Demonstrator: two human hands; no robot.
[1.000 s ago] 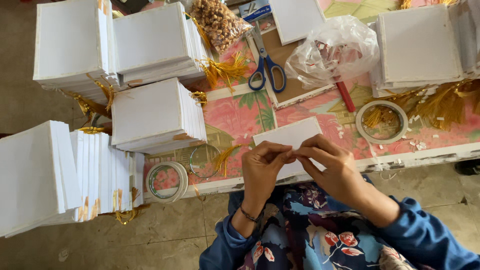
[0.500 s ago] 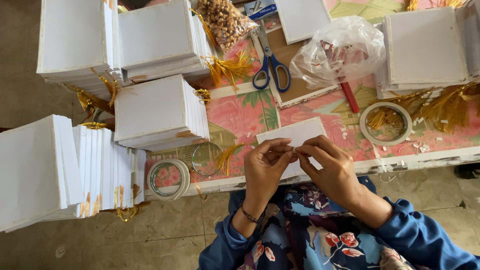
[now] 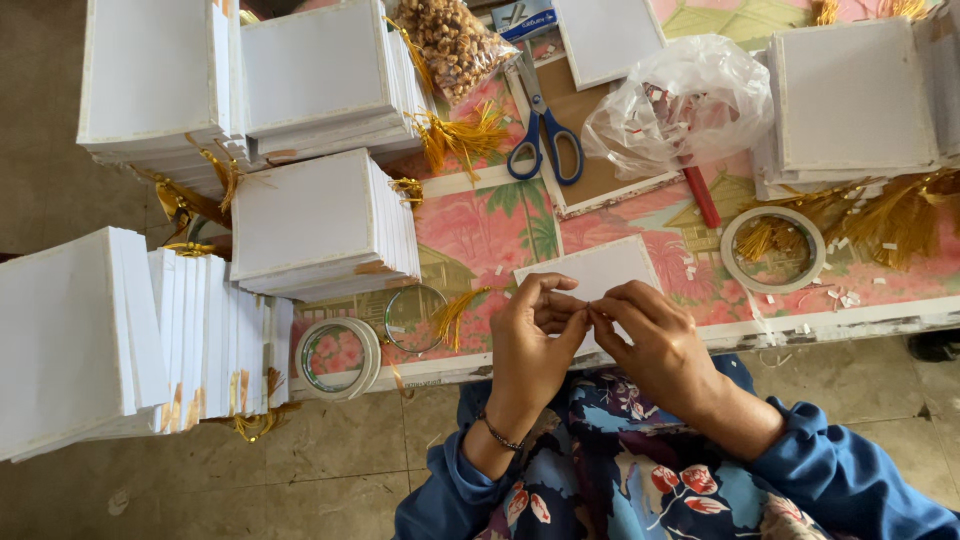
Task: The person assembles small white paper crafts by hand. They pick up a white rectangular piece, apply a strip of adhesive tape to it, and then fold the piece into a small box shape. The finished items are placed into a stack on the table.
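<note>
My left hand and my right hand meet fingertip to fingertip at the table's near edge, pinching something very small between them; I cannot make out what it is. Just beyond the fingers lies a white square card flat on the pink patterned tablecloth. A gold tassel lies left of my left hand beside a clear tape ring.
Stacks of white cards with gold tassels fill the left side and the far right. Blue-handled scissors, a clear plastic bag, a red pen, tape rolls and a snack bag lie around.
My hands stay pinched together over the white card, with only slight finger shifts. The view has drifted a little.
</note>
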